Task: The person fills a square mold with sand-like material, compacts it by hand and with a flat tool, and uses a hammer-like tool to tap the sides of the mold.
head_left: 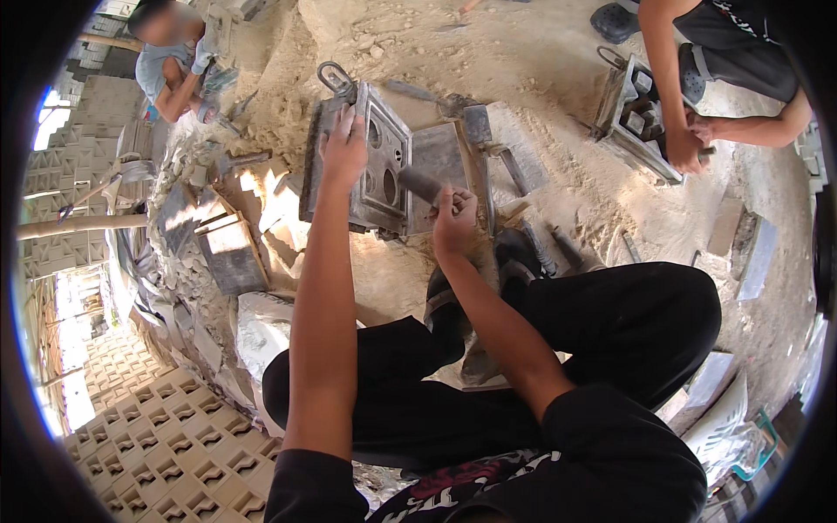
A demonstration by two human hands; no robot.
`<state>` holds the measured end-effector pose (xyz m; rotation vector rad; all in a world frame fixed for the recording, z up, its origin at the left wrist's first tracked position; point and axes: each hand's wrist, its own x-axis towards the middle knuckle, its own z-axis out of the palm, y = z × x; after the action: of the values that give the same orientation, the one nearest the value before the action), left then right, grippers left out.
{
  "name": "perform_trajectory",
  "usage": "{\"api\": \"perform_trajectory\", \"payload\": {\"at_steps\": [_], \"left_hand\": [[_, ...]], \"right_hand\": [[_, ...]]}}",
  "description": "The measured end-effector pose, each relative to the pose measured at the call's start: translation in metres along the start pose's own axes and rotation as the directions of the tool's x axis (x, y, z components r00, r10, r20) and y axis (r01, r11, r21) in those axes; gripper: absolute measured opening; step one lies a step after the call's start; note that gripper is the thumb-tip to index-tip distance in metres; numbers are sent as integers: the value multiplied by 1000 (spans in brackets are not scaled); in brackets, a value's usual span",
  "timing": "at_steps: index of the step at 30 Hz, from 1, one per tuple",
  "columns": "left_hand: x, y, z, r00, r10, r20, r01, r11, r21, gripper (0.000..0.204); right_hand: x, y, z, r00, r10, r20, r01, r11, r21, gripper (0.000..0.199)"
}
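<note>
A grey metal mould [381, 161] with round holes in its face stands tilted on the sandy ground in front of me. A metal ring handle [335, 78] sticks up from its far end. My left hand [344, 152] lies on the mould's upper left edge, its fingers stretched out. In my right hand [455, 215] is a dark, blurred cylinder [421, 186], its far end close to the lower hole; whether it has a handle I cannot tell. A flat dark plate [440, 157] lies against the mould's right side.
Hand tools, including a hammer [242, 159], lie about on the sand. A wooden-edged box [231, 253] is at left, near stacked patterned blocks [183, 444]. At upper right, a co-worker's hands [693, 144] work at another mould [641, 122]; another person [174, 74] crouches at upper left.
</note>
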<state>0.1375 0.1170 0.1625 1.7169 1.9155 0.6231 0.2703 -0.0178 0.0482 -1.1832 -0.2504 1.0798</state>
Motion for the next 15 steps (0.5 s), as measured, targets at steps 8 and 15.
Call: {"api": "perform_trajectory", "payload": {"at_steps": [8,15], "left_hand": [[-1,3,-1,1000,-3,0,3,1000,7,54],[-3,3,-2,1000,5,-4,-5,1000,27,53]], "right_hand": [[-17,-31,15,916,-75,394,91,996,-21,24],[9,-71,23,765,-263,588,536,766,-355,27]]}}
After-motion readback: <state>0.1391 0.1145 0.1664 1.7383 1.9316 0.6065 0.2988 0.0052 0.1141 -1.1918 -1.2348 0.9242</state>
